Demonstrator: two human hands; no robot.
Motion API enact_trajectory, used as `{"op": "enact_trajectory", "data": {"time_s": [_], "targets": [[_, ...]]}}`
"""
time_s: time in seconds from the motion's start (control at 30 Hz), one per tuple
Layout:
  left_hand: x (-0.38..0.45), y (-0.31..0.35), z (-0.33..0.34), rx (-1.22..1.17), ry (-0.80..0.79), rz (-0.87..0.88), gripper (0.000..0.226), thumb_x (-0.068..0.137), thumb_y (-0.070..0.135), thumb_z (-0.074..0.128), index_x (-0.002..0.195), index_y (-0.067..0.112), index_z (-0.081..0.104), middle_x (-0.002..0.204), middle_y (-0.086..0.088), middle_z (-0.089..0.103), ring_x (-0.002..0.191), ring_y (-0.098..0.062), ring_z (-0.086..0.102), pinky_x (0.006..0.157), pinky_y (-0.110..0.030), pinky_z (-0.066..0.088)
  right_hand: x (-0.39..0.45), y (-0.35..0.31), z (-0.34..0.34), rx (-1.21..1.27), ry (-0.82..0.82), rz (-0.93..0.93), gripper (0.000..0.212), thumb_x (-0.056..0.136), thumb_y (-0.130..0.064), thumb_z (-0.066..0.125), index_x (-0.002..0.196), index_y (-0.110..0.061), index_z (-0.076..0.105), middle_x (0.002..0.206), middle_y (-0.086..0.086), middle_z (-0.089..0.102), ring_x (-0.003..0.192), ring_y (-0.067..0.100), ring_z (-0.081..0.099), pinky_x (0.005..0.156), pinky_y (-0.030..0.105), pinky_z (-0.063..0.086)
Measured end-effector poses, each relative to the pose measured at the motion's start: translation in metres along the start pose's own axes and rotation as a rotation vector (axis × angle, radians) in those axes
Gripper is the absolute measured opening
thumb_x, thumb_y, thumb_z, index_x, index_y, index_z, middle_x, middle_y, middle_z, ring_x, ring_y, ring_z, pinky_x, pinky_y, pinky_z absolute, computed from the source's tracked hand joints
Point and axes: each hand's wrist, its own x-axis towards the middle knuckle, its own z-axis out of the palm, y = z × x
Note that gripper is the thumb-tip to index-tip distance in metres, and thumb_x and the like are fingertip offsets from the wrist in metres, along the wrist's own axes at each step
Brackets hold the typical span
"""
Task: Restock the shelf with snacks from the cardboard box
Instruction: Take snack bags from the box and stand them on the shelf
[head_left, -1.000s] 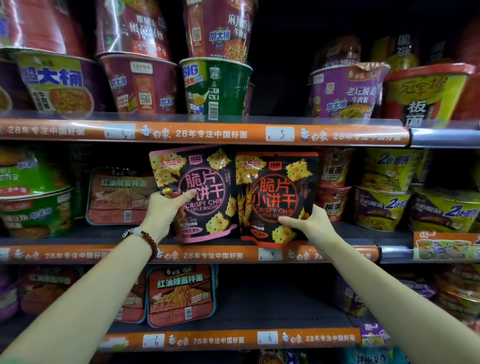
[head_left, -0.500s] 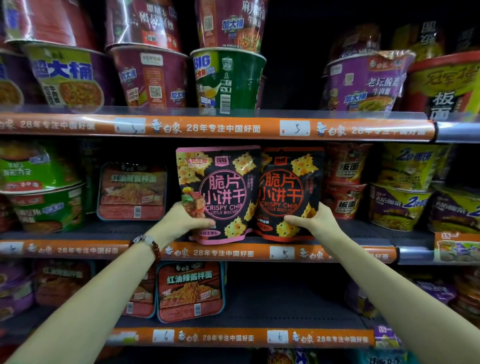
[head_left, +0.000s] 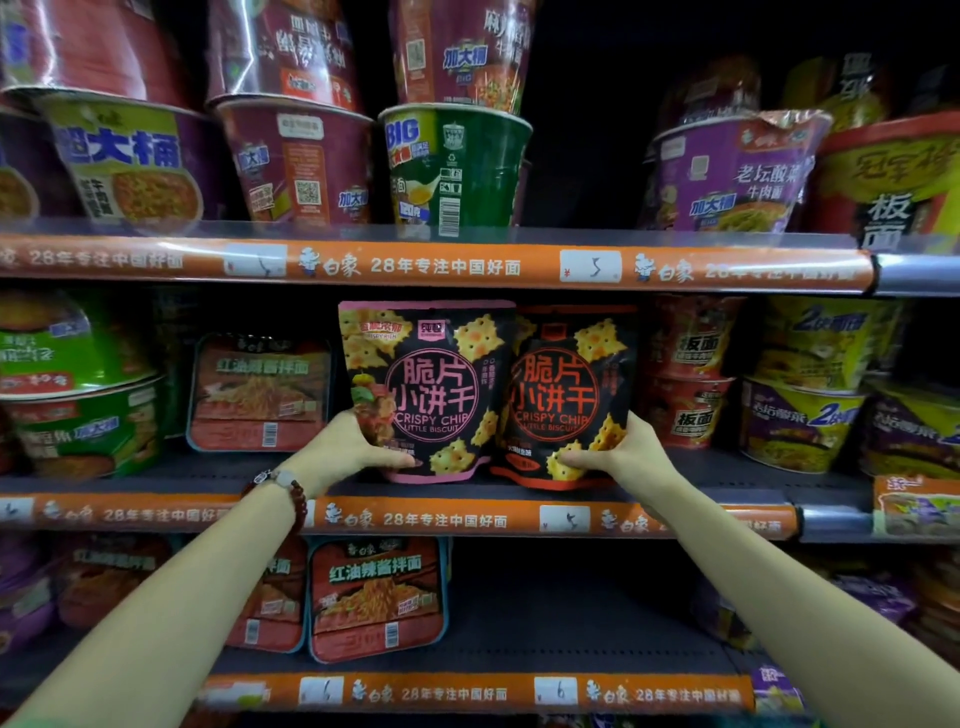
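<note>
Currently — status of the restocking step, by item:

Left hand (head_left: 347, 451): grips the lower left corner of the pink-trimmed biscuit bag (head_left: 426, 389); thumb lies across the front near the bottom edge, the other fingers are curled behind and out of sight.

Right hand (head_left: 618, 454): grips the lower right corner of the orange-trimmed biscuit bag (head_left: 569, 395); thumb on the front face, remaining fingers hidden behind the pack.

Position of the 2 bags: both stand upright on the middle shelf (head_left: 701, 470), long axis vertical, printed faces toward the camera. The pink-trimmed one is on the left and its right edge overlaps the front of the orange-trimmed one.

Neighbours: flat red noodle trays (head_left: 260, 392) just left of the pair; stacked red noodle cups (head_left: 688, 374) just right of it. The gap between them is nearly filled by the 2 bags.

Key relation: each bag lies straight ahead of, and just above, the hand that holds it — the bases look seated on the shelf or very close to it; contact cannot be confirmed.

Judged step: final seating of the pair, task partly done.

Next move requires: release by both hands with the bags balanced upright, then withdrawal toward the near side. Neither hand is nearer; each serves its own bag.

Risk: soft pouches may tip forward over the orange price rail (head_left: 441, 519).

Cardboard box: not in view.
</note>
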Motion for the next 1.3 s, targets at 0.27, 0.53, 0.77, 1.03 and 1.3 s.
{"op": "enact_trajectory", "data": {"time_s": [0.27,0.53,0.77,1.03,1.3], "targets": [[0.009,-0.003,-0.005,0.038,0.037,0.027,0.054,0.057,0.031,0.089,0.104,0.021,0.064,0.102,0.008,0.071,0.099,-0.010,0.064,0.093,-0.031,0.047,0.004,0.002,0.007,-0.039,0.070,0.033,0.063,0.048,-0.021,0.093,0.102,-0.024,0.060,0.098,-0.002,0.072,0.094,0.019,0.068,0.092,0.045,0.053],[0.003,-0.007,0.007,0.116,0.015,0.034,0.052,0.056,0.041,0.087,0.100,0.024,0.066,0.096,0.011,0.072,0.093,-0.007,0.066,0.087,-0.027,0.051,0.002,0.000,-0.001,-0.069,0.024,0.107,0.072,0.046,-0.021,0.094,0.110,-0.016,0.062,0.098,0.000,0.073,0.095,0.019,0.068,0.094,0.044,0.052],[0.001,-0.003,0.019,0.143,0.084,0.036,0.052,0.055,0.040,0.088,0.098,0.022,0.065,0.094,0.012,0.069,0.089,-0.007,0.061,0.085,-0.027,0.047,0.006,0.002,-0.004,-0.082,0.018,0.111,0.094,0.023,-0.044,0.094,0.108,-0.018,0.063,0.099,-0.001,0.074,0.096,0.021,0.069,0.093,0.045,0.053],[0.001,-0.002,0.013,0.091,-0.050,-0.007,0.052,0.052,0.041,0.088,0.098,0.025,0.068,0.101,0.010,0.072,0.098,-0.010,0.064,0.094,-0.029,0.048,-0.004,-0.011,-0.007,-0.046,-0.060,0.155,0.067,0.051,-0.011,0.092,0.111,-0.011,0.063,0.101,0.004,0.073,0.097,0.021,0.068,0.096,0.043,0.051],[-0.010,0.003,0.017,0.285,0.068,0.004,0.050,0.063,0.046,0.082,0.101,0.023,0.059,0.098,0.008,0.065,0.092,-0.014,0.060,0.082,-0.026,0.048,-0.012,-0.014,-0.001,-0.247,0.080,0.145,0.085,0.053,-0.030,0.092,0.127,-0.016,0.050,0.118,0.000,0.065,0.112,0.022,0.058,0.099,0.036,0.046]]}}
